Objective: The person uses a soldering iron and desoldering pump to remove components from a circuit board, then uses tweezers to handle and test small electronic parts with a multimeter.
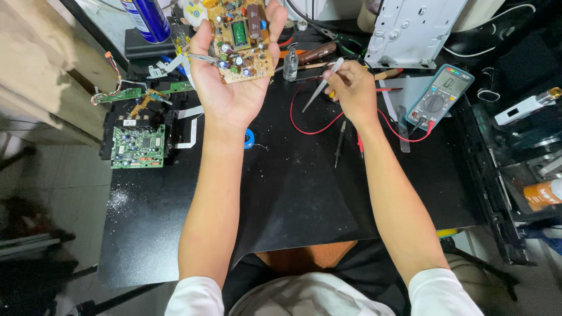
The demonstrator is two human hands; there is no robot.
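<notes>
Tan fibreboard studded with small parts — a circuit board (241, 40) — lies face-up across the left hand (231, 76), which is raised palm-up over the far part of the black counter (293, 193). That hand is spread wide beneath the board, thumb up along its right edge and fingers cupping the left edge, so the board rests in it rather than being pinched. Capacitors, a green-wound coil and a dark brown block stand up from the board's surface.

Just to the right, the right hand (351, 88) is curled closed around a pair of metal tweezers (322, 86), held between thumb and fingertips, the points slanting down and left toward the counter, apart from the board.

Around them the counter is crowded. A small clear bottle (291, 63) stands between the two hands. A digital multimeter (439, 96) in a teal case lies to the right, its red lead (310, 126) looping over the black surface and two probes (339, 143) lying near the right wrist. To the left sits a green circuit board (138, 146) on a black mechanism, with a narrow green strip board (126, 93) above it — and a blue spray can (147, 17) at the far edge. A roll of blue tape (249, 138) peeks from behind the left wrist.
</notes>
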